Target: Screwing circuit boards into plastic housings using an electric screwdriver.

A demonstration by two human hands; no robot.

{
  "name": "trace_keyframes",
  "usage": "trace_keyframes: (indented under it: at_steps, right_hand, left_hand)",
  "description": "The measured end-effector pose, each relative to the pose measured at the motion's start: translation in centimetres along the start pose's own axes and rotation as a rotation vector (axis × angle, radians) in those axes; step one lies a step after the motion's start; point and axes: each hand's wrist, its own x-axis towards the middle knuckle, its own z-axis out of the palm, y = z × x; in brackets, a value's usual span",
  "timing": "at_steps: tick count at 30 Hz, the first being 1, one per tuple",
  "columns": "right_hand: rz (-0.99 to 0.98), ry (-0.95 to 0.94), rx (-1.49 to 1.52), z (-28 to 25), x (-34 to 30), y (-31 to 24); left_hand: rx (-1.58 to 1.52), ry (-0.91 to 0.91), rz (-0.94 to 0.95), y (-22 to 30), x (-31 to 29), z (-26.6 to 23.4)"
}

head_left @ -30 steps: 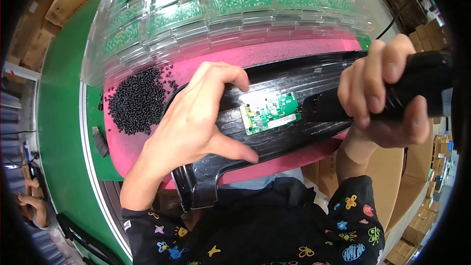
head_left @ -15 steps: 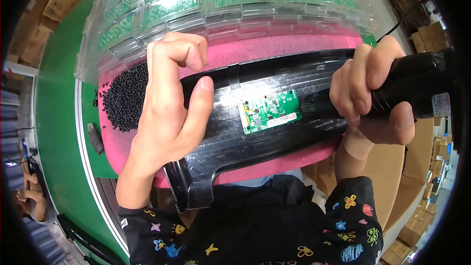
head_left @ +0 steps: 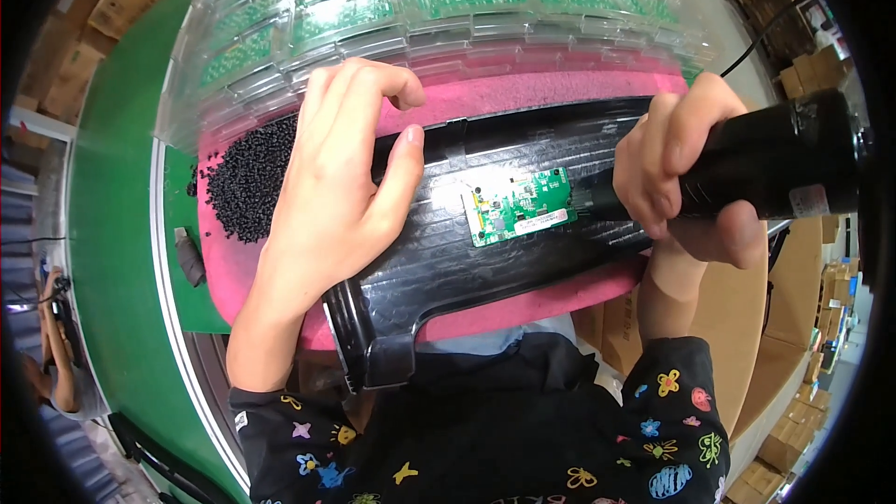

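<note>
Board: We see 1 green board [head_left: 521, 208] lying face up in the black shell [head_left: 457, 275], near mid-length.
Shell: It rests on the pink mat [head_left: 523, 308]; its lower left corner projects past the mat edge.
Right hand: Our right hand [head_left: 677, 168] wraps around the black tool [head_left: 779, 163].
Tool: Its narrow end points left, at the board's right edge; we cannot tell whether the 2 touch.
Left hand: Our left hand [head_left: 341, 168] is above the shell's left end, fingers curled, thumb apart, gap unfilled.
Pile: Small black pieces [head_left: 247, 182] lie left of that hand.
Trays: Clear trays [head_left: 420, 47] stand beyond the shell.
</note>
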Motion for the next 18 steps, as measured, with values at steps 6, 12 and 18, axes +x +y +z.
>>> trace_keyframes:
  at_steps: [6,12,18]
  right_hand:
    - [0.111,0.194,0.134,-1.6,0.8,-0.6]
    - [0.314,0.667,0.380,-6.6,1.6,-2.2]
    - [0.183,0.665,0.053,-7.0,-3.5,-3.8]
  left_hand:
    - [0.163,-0.359,-0.123,-0.1,-0.6,-0.6]
    - [0.223,-0.388,-0.060,0.4,-0.4,-0.8]
    - [0.222,-0.360,-0.002,-1.6,-1.9,-0.4]
